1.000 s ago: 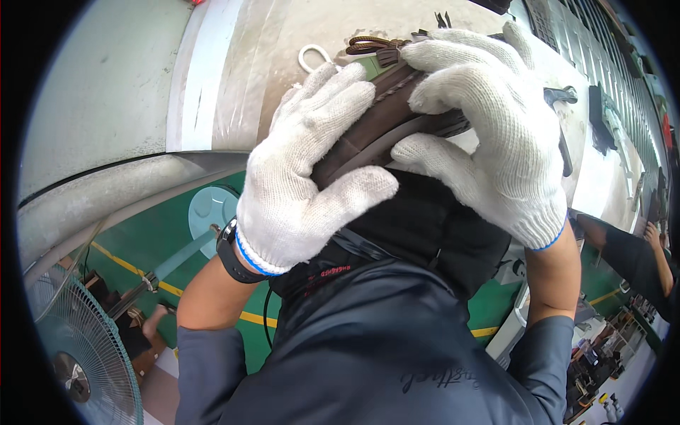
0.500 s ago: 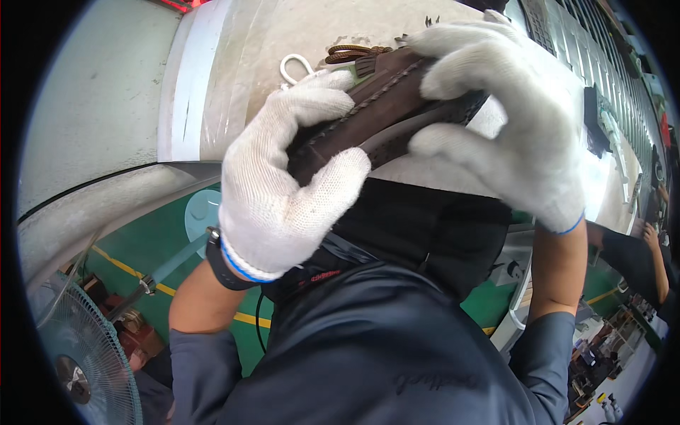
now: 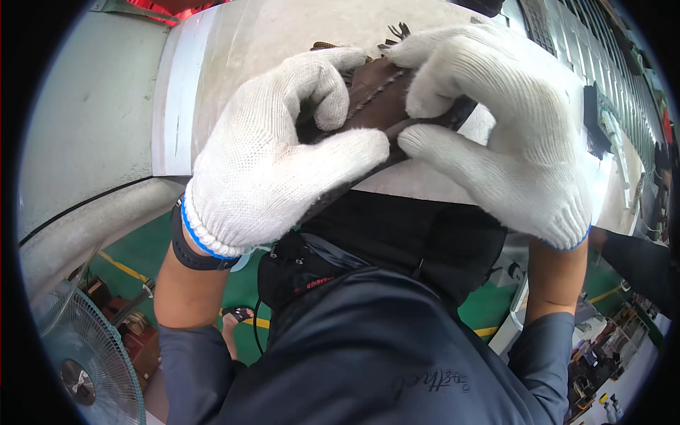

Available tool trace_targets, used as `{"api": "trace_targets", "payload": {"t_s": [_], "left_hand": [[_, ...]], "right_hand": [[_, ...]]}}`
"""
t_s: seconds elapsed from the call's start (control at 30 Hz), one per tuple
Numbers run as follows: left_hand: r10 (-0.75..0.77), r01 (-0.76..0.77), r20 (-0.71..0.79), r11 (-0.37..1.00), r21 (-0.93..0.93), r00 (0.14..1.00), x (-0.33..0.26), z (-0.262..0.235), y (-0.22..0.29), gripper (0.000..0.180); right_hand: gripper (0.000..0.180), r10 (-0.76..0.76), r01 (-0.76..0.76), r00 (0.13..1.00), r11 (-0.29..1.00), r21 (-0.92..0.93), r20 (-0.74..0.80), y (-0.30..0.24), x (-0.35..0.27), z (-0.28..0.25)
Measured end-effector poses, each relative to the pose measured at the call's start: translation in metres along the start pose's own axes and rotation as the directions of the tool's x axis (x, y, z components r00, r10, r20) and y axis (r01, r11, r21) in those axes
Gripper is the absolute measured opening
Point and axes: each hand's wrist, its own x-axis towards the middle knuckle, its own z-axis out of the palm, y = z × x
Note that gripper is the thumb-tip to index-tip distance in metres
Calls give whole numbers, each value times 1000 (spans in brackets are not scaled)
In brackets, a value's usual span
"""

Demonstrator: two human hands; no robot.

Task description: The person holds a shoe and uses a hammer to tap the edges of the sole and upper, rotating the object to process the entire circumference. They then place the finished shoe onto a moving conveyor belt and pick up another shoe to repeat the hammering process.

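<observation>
A dark brown leather shoe point(image 3: 382, 95) with stitched seams and a fringe is held over the near part of the pale worktable point(image 3: 283, 32). My left hand point(image 3: 262, 142), in a white knit glove, curls its fingers over the shoe's left part, with the thumb along the near edge. My right hand point(image 3: 517, 120), gloved alike, grips the shoe's right part between bent fingers and thumb. Both thumb tips nearly meet at the near side. Much of the shoe is hidden behind the gloves. Brown laces point(image 3: 324, 45) peek out beyond my left fingers.
A fan point(image 3: 78, 379) stands at the lower left. A metal roller track point(image 3: 595, 42) runs along the right. Another person's dark sleeve point(image 3: 634, 258) is at the right edge, and a sandalled foot point(image 3: 239, 313) shows on the green floor below. Red material point(image 3: 173, 8) lies at the upper left.
My left hand has shifted and turned, now covering more of the shoe, its thumb nearer my right thumb. A white loop beside the laces is now hidden. The sandalled foot has come into view.
</observation>
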Motion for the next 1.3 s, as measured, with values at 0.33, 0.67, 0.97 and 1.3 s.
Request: {"api": "trace_targets", "payload": {"t_s": [0.33,0.67,0.97,1.3], "left_hand": [[49,-46,35,995,-86,998,16,3,2,38],[44,-19,117,979,-205,992,30,5,0,48],[80,-80,118,997,-3,990,32,4,2,49],[217,-233,116,962,144,969,35,5,2,51]], "right_hand": [[28,94,-82,994,974,213,-49,35,-18,-4],[31,75,-69,995,995,77,-70,35,-16,-3],[35,232,-201,968,947,250,-99,25,-19,9],[76,263,-278,960,883,378,91,79,-25,-22]]}}
